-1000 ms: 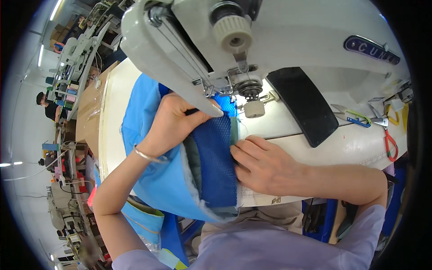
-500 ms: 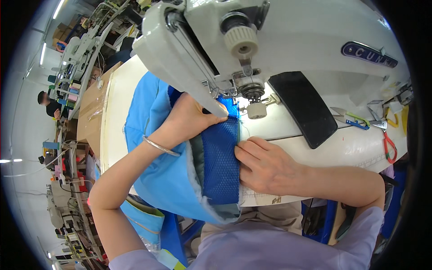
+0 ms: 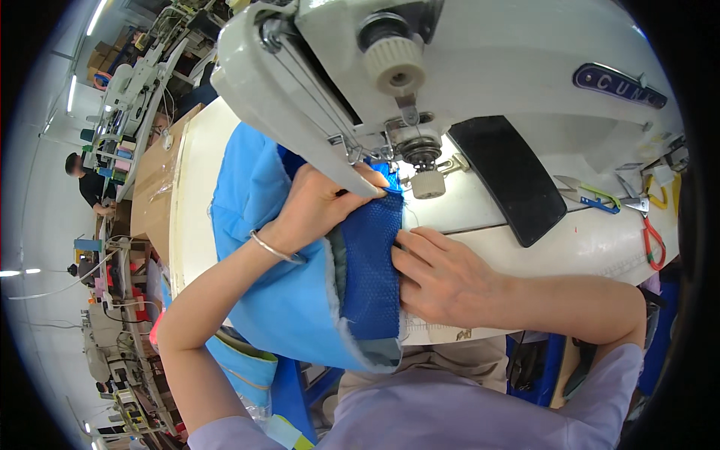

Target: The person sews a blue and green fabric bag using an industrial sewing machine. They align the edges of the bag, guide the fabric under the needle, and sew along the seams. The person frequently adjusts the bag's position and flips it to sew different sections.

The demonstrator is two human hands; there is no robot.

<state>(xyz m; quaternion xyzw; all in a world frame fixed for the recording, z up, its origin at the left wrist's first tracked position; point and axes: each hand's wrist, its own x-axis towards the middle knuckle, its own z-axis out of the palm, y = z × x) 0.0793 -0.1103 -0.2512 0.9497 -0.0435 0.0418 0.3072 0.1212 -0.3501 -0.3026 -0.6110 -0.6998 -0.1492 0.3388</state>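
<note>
Centrally: one light-blue textile piece (image 3: 289, 319) with dark-blue mesh band (image 3: 371, 277), lying on the near-left tabletop (image 3: 589, 244), far end beneath the head of a white sewing machine (image 3: 517, 52). Left hand (image 3: 319, 206): fingers pinching the mesh band's far end, near the needle area. Right hand (image 3: 448, 277): fingers curled at the band's right edge; gripping or merely pressing, cannot tell. Handling, by judgement: light, soft, apt to ruck; mesh perhaps slightly slippery, fuzzy edges liable to fray; best held flat along the right edge, pinched at the far end. Right: black rectangular slab (image 3: 510, 180), blue-and-green snips (image 3: 600, 205).
</note>
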